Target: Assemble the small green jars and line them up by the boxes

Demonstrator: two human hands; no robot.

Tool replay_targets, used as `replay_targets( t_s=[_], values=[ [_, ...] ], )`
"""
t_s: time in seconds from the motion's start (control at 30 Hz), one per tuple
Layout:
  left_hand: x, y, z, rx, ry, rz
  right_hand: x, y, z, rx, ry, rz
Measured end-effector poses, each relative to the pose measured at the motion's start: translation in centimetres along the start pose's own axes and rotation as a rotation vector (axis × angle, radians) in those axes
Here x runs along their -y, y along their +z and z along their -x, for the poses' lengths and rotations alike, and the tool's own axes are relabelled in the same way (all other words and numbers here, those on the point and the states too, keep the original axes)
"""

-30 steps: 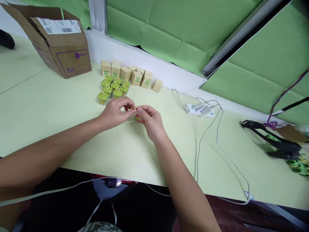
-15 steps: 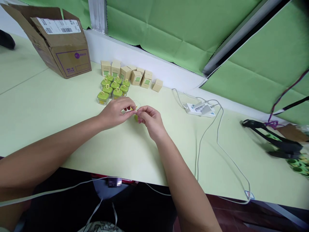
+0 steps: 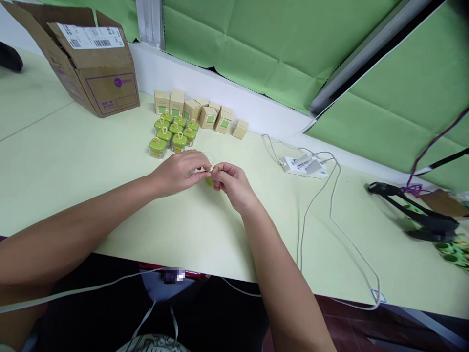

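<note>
My left hand (image 3: 181, 170) and my right hand (image 3: 232, 185) meet above the table, thumbs and fingertips pinched together and touching. What they pinch is small and mostly covered by the fingers. Below the fingertips a bit of a green thing (image 3: 209, 181) shows, and a thin, pale curved outline (image 3: 210, 156) rises behind them; I cannot tell whether these belong together. Just beyond my left hand stand several small clear jars with green lids (image 3: 157, 145), each lid topped by a yellow loop.
Small cardboard boxes (image 3: 223, 121) line the wall behind the jars. A large open carton (image 3: 110, 88) stands at the back left. On the right lie a power strip (image 3: 304, 166) with trailing white cables and a black stand-like object (image 3: 432, 220) beside green pieces (image 3: 450, 253).
Both hands have shifted slightly right and toward me, still pinched together. The left fingers now curl lower over the thumb. The jars and boxes stay where they were.
</note>
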State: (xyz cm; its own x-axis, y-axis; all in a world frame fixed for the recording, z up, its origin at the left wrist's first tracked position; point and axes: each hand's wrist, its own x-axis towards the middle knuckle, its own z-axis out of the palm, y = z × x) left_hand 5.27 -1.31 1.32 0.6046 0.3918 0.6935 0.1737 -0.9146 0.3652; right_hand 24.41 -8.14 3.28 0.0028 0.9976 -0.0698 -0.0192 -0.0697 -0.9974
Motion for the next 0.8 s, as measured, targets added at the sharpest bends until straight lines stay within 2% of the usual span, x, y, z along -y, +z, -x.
replay_targets(
  t_s=[0.3, 0.47, 0.63, 0.8],
  values=[
    [-0.03, 0.02, 0.01, -0.019, 0.045, 0.021, 0.17, 0.04, 0.06, 0.058, 0.059, -0.109],
    [0.18, -0.08, 0.02, 0.002, 0.04, -0.026, -0.15, -0.12, -0.17, -0.007, 0.039, -0.114],
    [0.21, -0.14, 0.01, 0.012, 0.049, -0.031, -0.17, -0.49, -0.27, 0.057, 0.061, -0.058],
    [-0.13, -0.12, 0.0, 0.019, 0.074, -0.015, -0.26, -0.36, -0.24, 0.092, 0.07, -0.119]
  ],
)
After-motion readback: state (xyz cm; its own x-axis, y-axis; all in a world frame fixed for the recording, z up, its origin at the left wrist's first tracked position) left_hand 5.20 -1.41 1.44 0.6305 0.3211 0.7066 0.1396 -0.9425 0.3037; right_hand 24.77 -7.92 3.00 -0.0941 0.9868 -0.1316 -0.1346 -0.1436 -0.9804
